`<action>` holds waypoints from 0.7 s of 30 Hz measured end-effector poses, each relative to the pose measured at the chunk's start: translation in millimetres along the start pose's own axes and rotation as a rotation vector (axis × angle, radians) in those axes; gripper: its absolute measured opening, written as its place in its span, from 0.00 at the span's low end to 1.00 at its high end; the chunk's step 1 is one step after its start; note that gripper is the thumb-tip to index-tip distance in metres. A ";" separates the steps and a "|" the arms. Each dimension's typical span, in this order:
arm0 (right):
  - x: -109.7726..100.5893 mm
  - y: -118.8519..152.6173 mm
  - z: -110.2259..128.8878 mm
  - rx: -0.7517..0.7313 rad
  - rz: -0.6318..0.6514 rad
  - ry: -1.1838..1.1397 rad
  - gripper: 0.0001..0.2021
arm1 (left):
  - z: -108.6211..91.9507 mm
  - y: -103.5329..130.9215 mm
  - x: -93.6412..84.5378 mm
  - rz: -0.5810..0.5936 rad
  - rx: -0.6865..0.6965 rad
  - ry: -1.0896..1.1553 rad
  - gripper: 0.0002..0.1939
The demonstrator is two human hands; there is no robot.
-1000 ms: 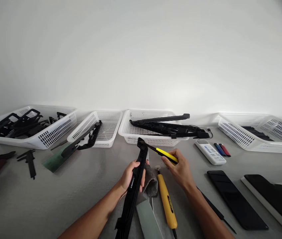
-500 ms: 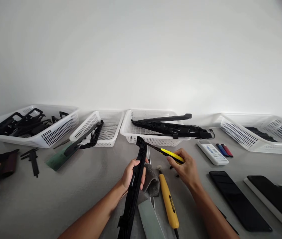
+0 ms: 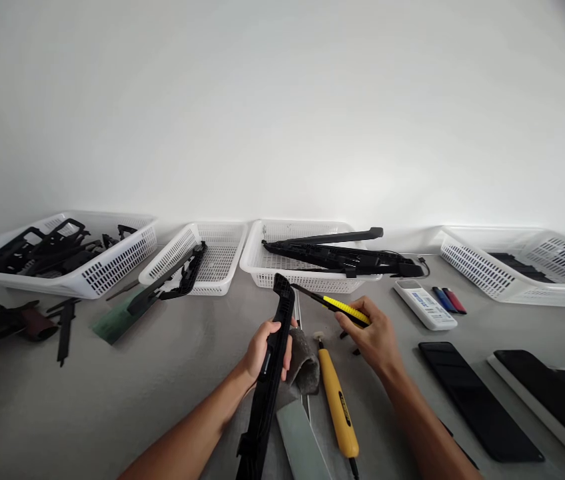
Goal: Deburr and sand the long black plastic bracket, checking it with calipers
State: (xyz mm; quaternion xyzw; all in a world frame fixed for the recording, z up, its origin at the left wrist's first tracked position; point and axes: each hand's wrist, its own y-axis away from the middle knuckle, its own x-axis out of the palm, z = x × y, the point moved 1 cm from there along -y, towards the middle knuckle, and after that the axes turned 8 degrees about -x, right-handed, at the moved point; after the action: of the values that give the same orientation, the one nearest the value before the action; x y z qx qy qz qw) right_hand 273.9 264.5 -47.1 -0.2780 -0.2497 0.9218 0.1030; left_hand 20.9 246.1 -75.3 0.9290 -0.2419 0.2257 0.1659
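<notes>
My left hand (image 3: 262,353) is closed around a long black plastic part (image 3: 268,373), which stands tilted with its far end up and its near end out of the frame. In my right hand (image 3: 373,333) is a yellow and black utility knife (image 3: 345,311), its dark blade pointing left at the part's upper end; whether they touch I cannot tell. Beneath and beside the left hand lie a rolled grey abrasive sheet (image 3: 306,370) and a pale green flat block (image 3: 302,440). A yellow pen-like corded tool (image 3: 336,407) rests between my arms.
White baskets (image 3: 217,290) line the wall, several with black plastic parts. To the right lie a white remote-like device (image 3: 425,305), two lighters (image 3: 450,300) and a black phone (image 3: 480,400). Calipers (image 3: 65,330) and a green sheet (image 3: 117,320) are on the left.
At the far left, another person's hand and a yellow-marked object have gone out of view, and the calipers have shifted. My hands, the part and the knife look nearly unchanged.
</notes>
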 end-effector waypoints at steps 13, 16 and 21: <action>-1.1 -3.1 -2.5 0.056 0.030 -0.085 0.16 | 2.1 -0.6 -1.4 0.030 -0.017 0.046 0.24; -1.8 -2.6 -2.4 0.074 0.050 -0.106 0.16 | 2.4 -1.0 -1.6 0.038 -0.010 0.053 0.24; -3.0 -2.6 -1.1 0.085 0.045 -0.097 0.15 | 1.8 -0.6 -0.8 0.020 -0.022 0.052 0.24</action>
State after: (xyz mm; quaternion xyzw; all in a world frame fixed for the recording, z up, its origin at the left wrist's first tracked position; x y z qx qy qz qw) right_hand 277.1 266.2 -45.2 -0.2341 -0.2085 0.9461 0.0817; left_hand 21.2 246.2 -77.4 0.9183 -0.2495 0.2487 0.1803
